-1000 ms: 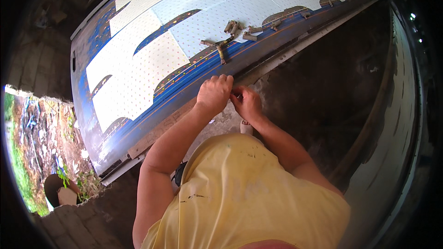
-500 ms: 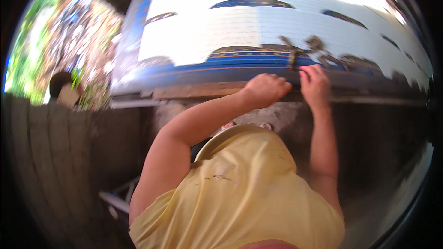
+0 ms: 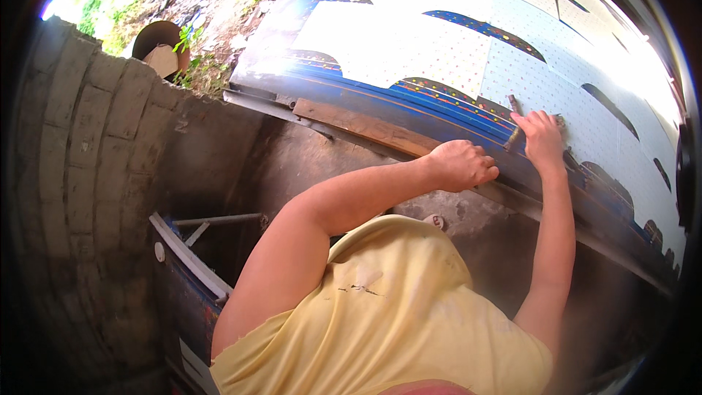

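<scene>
Over the front edge of the table, my left hand point(image 3: 464, 166) is closed with its fingers curled; whatever it may hold is hidden. Farther right, my right hand point(image 3: 542, 137) reaches onto the tabletop, fingers bent down among small brown pieces. Its thumb lies close to a short brown stick point(image 3: 513, 104). A second stick point(image 3: 512, 139) rests just nearer to me. A rough brown clump point(image 3: 561, 123) shows partly beside the right fingers. What those fingers grip is hidden. Beneath them are white dotted sheets point(image 3: 439, 51) on a blue patterned surface point(image 3: 365, 88).
A wooden strip point(image 3: 358, 126) runs along the table's front edge. To the left stands a block wall point(image 3: 88, 146), with a dark round container point(image 3: 157, 44) beyond it. A chair-like frame point(image 3: 190, 260) is near my left elbow.
My view has turned, so the table now slants down to the right. My right hand has moved farther in over the brown pieces. The left hand stays closed near the edge.
</scene>
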Tool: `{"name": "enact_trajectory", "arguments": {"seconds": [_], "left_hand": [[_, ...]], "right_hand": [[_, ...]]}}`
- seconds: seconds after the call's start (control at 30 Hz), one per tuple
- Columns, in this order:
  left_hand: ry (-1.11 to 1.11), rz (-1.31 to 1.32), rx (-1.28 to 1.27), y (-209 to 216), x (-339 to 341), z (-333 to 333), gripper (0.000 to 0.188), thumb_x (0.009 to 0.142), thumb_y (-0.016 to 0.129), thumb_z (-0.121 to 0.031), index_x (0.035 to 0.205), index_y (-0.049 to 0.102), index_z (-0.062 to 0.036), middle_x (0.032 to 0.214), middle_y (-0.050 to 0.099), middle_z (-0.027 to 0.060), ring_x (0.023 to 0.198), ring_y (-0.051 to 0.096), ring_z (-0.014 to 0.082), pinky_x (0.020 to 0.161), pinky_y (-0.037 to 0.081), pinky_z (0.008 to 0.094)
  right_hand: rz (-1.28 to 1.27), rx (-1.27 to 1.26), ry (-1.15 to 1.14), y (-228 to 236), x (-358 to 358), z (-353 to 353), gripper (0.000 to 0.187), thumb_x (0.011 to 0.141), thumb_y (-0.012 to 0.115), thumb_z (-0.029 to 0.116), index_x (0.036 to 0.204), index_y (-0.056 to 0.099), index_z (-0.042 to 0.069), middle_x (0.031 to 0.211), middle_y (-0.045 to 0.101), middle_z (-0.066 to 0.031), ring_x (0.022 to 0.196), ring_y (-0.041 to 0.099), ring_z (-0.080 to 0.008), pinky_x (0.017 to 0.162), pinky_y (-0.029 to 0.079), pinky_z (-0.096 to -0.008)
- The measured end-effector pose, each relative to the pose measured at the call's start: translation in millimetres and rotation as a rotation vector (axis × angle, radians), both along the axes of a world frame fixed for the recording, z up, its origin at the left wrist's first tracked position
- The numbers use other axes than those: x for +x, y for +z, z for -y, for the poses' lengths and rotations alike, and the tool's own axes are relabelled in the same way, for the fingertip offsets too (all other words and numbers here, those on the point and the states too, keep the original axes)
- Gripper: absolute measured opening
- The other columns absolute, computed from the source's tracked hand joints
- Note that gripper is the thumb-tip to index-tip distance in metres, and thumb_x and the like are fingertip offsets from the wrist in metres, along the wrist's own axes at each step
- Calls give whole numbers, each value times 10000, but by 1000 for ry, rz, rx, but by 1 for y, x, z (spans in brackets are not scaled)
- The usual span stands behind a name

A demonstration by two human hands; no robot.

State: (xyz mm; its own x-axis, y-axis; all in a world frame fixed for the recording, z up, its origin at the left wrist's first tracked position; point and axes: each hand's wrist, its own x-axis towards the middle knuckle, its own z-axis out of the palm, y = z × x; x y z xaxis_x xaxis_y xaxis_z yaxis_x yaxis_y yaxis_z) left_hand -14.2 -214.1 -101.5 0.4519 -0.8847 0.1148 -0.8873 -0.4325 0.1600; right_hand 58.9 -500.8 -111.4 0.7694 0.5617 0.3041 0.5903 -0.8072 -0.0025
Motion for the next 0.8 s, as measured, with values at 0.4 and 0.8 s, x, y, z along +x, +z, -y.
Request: {"name": "enact_trajectory", "arguments": {"seconds": [0.4, 0.8], "left_hand": [[-33, 36, 12, -3, 5, -5, 230, 1025, 685, -146, 1251, 695, -106, 1225, 762, 99, 1157, 769, 304, 949, 635, 448], [-75, 20, -13, -10, 16, 3, 185, 1064, 637, -123, 1237, 691, -85, 1219, 785, 150, 1127, 808, 351, 934, 669, 482]], "right_hand": [[90, 521, -535, 34, -123, -41, 471, 977, 844, 116, 1432, 720, 124, 1121, 776, -167, 953, 772, -403, 822, 612, -510], [220, 530, -804, -25, -274, -184, 315, 937, 822, 79, 1249, 784, 93, 1000, 783, -133, 921, 785, -374, 798, 626, -476]]}}
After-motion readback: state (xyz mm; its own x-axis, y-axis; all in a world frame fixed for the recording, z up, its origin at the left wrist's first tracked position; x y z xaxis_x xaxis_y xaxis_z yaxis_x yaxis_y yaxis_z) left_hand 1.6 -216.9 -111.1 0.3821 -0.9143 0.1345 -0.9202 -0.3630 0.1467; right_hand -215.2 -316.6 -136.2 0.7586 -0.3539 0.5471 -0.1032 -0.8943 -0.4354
